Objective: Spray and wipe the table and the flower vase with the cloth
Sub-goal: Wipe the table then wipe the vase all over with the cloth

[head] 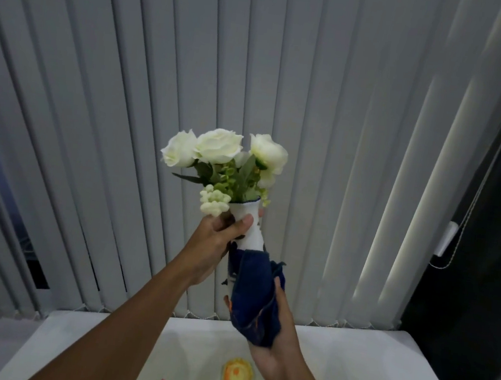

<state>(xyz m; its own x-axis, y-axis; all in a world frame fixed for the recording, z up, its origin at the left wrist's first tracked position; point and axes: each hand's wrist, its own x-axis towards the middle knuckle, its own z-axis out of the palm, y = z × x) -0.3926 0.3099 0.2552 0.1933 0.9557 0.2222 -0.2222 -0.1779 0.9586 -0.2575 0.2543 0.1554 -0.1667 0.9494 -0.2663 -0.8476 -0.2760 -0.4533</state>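
vase (251,237) white, blue rim | cloth (254,296) navy | flowers (219,147) cream-white | table (362,374) white

Dim, cool-toned frame overall. Brightest light leaked through gaps in the vertical blinds (255,81) at 3 o'clock, thin white streaks between slats. Blinds at 9 o'clock sat in grey shadow. White flowers (219,150) at centre were slightly blown out, petals soft. Tabletop (362,374) at 6 o'clock was washed pale with a blurred orange patch (237,375). Wide-angle bend splayed the slats outward toward the edges. 4 o'clock corner nearly black. Mild softness throughout.
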